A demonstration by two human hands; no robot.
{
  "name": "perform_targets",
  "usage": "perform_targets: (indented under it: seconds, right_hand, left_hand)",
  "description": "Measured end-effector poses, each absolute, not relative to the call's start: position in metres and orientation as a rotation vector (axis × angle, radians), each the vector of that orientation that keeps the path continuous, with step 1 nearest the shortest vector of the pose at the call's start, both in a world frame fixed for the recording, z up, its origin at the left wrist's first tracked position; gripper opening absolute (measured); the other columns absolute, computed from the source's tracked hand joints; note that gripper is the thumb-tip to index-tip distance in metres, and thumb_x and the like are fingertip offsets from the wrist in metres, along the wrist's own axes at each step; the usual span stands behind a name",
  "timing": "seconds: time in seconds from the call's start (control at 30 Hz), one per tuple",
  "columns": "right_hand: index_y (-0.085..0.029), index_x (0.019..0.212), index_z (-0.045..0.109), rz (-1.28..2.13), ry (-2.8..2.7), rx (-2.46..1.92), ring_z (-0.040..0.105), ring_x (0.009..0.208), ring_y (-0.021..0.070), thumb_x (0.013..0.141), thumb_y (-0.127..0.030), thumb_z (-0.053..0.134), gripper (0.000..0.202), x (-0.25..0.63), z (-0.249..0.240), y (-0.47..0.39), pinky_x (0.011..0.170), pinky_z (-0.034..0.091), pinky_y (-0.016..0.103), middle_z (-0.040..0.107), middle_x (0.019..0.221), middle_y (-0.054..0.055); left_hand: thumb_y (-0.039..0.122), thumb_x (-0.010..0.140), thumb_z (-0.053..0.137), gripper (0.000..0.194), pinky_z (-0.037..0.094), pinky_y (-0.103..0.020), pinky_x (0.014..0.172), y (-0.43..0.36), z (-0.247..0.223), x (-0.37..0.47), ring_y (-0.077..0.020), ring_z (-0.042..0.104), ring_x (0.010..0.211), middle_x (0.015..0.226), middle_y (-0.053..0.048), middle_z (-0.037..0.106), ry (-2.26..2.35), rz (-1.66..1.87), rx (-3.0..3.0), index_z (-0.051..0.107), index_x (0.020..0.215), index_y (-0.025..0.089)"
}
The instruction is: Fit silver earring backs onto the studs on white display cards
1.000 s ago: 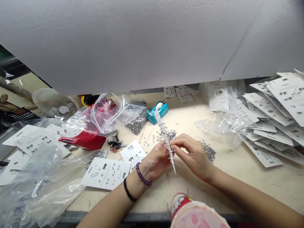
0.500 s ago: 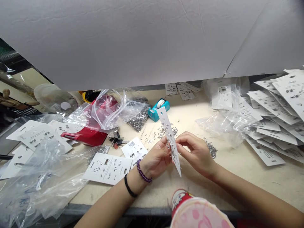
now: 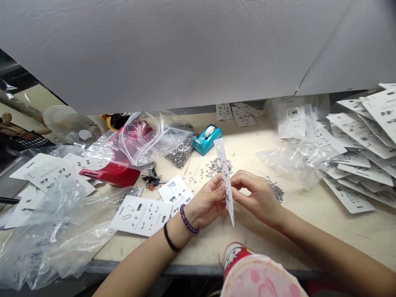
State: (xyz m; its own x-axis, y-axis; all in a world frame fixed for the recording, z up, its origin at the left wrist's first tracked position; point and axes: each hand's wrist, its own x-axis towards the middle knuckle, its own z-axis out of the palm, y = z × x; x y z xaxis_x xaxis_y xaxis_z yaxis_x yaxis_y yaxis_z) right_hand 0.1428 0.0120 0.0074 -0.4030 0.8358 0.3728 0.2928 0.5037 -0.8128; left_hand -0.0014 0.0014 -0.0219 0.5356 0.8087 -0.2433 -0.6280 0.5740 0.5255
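Note:
A white earring card (image 3: pixel 225 173) stands nearly edge-on to me, with small metal earrings along its face. My left hand (image 3: pixel 210 200), wearing a purple bead bracelet (image 3: pixel 188 220) and a black band, grips the card from the left. On the card's other side, my right hand (image 3: pixel 255 196) has thumb and forefinger pinched close against it; whatever lies between those fingertips is too small to make out. Behind the card lies a loose heap of tiny metal earring backs (image 3: pixel 213 167). A second small metal pile (image 3: pixel 276 190) sits just beyond my right hand.
Filled earring cards (image 3: pixel 365 140) are stacked at right beside crumpled clear bags (image 3: pixel 297 161). A teal tape dispenser (image 3: pixel 207 139), a zip bag of metal pieces (image 3: pixel 179 150), a red scoop-like piece (image 3: pixel 113 174) and more cards (image 3: pixel 140 216) lie left. A pink-topped cup (image 3: pixel 262 278) is near.
The card has turned slightly more edge-on and shifted a little right. Both hands keep nearly the same grip, and the whole view has moved slightly.

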Motion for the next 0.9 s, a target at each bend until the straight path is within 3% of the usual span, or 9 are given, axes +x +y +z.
perform_targets:
  seconds: [0.27,0.53,0.9]
  right_hand:
    - [-0.018,0.085,0.060,0.859,-1.995,-1.054,0.057,0.074,0.0128,0.085,-0.022,0.048,0.013,0.155,0.008,0.024,0.062,0.046,0.024,0.062,0.081,0.004]
    - [-0.018,0.086,0.061,0.407,-2.390,-1.352,0.057,0.079,0.0170,0.086,-0.020,0.043,0.018,0.162,-0.012,0.038,0.063,0.041,0.027,0.062,0.086,0.005]
    - [-0.020,0.086,0.062,0.679,-2.460,-1.222,0.056,0.071,0.0130,0.083,-0.019,0.048,0.015,0.163,-0.004,0.035,0.061,0.041,0.024,0.061,0.085,0.003]
  left_hand:
    - [0.017,0.061,0.073,0.024,0.036,-0.009,0.042,0.009,0.007,-0.018,-0.0016,0.046,0.048,0.064,0.006,0.046,0.353,1.034,0.187,0.054,0.076,0.020]
    - [0.008,0.069,0.064,0.020,0.038,-0.005,0.045,0.017,0.009,-0.031,0.0006,0.049,0.052,0.068,0.006,0.047,0.264,1.151,0.047,0.056,0.081,0.021]
    - [0.010,0.071,0.062,0.016,0.038,-0.005,0.043,0.017,0.018,-0.036,0.0005,0.050,0.049,0.065,0.006,0.049,0.207,1.230,0.039,0.054,0.081,0.020]
